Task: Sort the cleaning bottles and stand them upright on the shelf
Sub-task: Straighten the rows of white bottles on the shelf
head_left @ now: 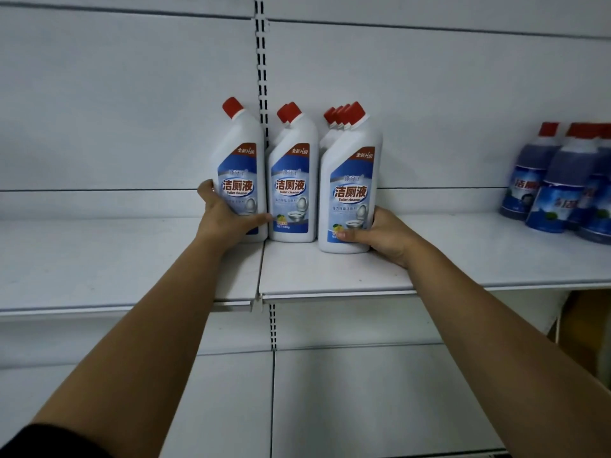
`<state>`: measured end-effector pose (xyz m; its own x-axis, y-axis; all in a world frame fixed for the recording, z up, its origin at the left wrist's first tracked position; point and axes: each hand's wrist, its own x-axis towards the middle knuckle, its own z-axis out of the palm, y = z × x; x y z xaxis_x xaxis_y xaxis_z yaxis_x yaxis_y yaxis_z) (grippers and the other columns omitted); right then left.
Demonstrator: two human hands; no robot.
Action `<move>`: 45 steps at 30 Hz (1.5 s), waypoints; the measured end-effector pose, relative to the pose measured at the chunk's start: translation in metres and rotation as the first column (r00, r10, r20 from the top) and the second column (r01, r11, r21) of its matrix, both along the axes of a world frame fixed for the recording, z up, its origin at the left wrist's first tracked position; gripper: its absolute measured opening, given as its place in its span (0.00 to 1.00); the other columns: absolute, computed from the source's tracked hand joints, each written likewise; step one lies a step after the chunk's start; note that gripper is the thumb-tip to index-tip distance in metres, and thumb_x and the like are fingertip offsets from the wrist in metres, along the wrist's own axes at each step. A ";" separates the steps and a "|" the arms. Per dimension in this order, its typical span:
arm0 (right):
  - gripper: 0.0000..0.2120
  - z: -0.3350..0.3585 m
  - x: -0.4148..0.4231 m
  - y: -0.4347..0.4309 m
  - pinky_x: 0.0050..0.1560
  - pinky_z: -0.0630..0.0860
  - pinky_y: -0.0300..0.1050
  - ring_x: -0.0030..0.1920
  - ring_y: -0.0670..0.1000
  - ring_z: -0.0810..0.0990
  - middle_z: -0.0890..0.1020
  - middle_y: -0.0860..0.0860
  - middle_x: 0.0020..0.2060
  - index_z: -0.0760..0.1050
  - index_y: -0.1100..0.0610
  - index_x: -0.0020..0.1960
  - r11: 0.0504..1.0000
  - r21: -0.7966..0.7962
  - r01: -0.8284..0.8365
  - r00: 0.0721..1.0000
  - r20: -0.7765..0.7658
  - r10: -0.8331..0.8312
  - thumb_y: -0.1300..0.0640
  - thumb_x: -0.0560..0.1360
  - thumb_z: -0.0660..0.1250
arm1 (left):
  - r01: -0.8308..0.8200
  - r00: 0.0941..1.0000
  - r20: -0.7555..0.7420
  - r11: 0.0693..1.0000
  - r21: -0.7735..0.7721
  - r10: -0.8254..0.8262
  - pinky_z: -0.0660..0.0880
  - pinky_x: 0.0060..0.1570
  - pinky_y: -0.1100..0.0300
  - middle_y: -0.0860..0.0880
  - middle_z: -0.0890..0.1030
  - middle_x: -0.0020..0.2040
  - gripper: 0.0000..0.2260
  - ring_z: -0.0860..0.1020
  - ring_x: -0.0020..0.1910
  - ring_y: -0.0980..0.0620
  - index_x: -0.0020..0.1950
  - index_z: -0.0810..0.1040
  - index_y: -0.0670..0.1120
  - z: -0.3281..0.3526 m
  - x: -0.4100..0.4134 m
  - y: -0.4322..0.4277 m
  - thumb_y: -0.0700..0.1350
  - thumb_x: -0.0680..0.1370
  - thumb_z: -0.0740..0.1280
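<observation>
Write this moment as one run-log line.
left hand: grips left bottle | right hand: grips right bottle | both upright on shelf

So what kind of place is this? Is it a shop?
Probably a shop aisle or a stockroom. The white shelf is fixed at a slotted upright like store racking. Many identical toilet cleaner bottles stand in rows on it, with blue bottles grouped further right.

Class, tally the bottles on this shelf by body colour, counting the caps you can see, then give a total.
White bottles: 7
Blue bottles: at least 3, blurred and cut off
Total: at least 10
</observation>
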<state>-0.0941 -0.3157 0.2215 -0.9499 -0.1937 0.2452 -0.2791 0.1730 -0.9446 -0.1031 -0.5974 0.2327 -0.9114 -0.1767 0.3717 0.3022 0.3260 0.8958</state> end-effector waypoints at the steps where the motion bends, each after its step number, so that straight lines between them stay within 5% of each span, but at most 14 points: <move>1: 0.25 0.000 0.001 0.000 0.60 0.78 0.46 0.54 0.50 0.84 0.85 0.50 0.53 0.78 0.58 0.61 1.000 0.005 0.006 1.000 -0.005 -0.006 0.63 0.65 0.79 | 0.006 1.000 0.003 1.000 -0.001 -0.006 0.72 0.56 0.56 0.49 0.71 0.60 0.44 0.74 0.57 0.51 0.73 0.51 0.45 0.000 0.000 -0.001 0.39 0.69 0.79; 5: 0.30 0.003 0.003 -0.002 0.59 0.79 0.47 0.54 0.50 0.84 0.85 0.50 0.54 0.76 0.57 0.63 1.000 -0.006 -0.013 1.000 -0.007 0.013 0.62 0.64 0.80 | 0.019 0.999 0.030 1.000 0.014 -0.019 0.73 0.56 0.56 0.49 0.72 0.59 0.46 0.74 0.58 0.51 0.76 0.50 0.44 0.000 -0.001 -0.006 0.39 0.69 0.79; 10: 0.41 0.017 -0.005 0.003 0.59 0.79 0.51 0.57 0.52 0.83 0.84 0.52 0.56 0.70 0.56 0.68 0.994 -0.013 -0.113 0.991 0.076 0.113 0.63 0.57 0.81 | 0.024 0.996 0.087 0.998 0.054 -0.029 0.79 0.55 0.52 0.48 0.79 0.59 0.40 0.80 0.57 0.48 0.69 0.67 0.47 -0.002 -0.007 -0.018 0.47 0.63 0.84; 15: 0.37 0.016 -0.005 0.001 0.52 0.80 0.44 0.54 0.50 0.84 0.86 0.49 0.52 0.73 0.55 0.65 0.993 0.013 -0.119 0.990 0.077 0.118 0.61 0.58 0.80 | 0.085 0.991 0.100 0.996 0.025 -0.088 0.80 0.56 0.46 0.49 0.84 0.54 0.37 0.83 0.53 0.48 0.62 0.77 0.50 -0.003 -0.011 -0.027 0.54 0.56 0.84; 20: 0.40 0.015 -0.007 0.001 0.62 0.77 0.53 0.56 0.52 0.83 0.85 0.49 0.54 0.75 0.53 0.64 0.993 0.041 -0.106 0.992 0.075 0.103 0.53 0.53 0.83 | 0.071 0.992 0.106 0.997 0.009 -0.072 0.80 0.57 0.46 0.49 0.84 0.54 0.31 0.83 0.52 0.48 0.61 0.77 0.50 -0.004 -0.010 -0.025 0.52 0.61 0.83; 34: 0.39 0.012 -0.007 0.000 0.63 0.76 0.57 0.56 0.52 0.83 0.85 0.48 0.54 0.77 0.51 0.62 0.991 0.112 -0.067 0.997 0.036 0.064 0.44 0.53 0.83 | 0.061 0.995 0.075 0.998 0.021 -0.062 0.79 0.57 0.47 0.48 0.84 0.54 0.26 0.83 0.52 0.48 0.61 0.78 0.49 -0.005 -0.013 -0.023 0.46 0.65 0.82; 45: 0.33 0.010 -0.009 0.000 0.62 0.77 0.53 0.55 0.49 0.83 0.85 0.46 0.54 0.77 0.50 0.63 0.990 0.132 -0.050 0.999 0.023 0.048 0.49 0.60 0.81 | 0.029 0.996 0.082 1.000 -0.005 -0.028 0.80 0.57 0.46 0.48 0.84 0.54 0.28 0.83 0.53 0.47 0.61 0.77 0.49 -0.005 -0.012 -0.023 0.48 0.64 0.82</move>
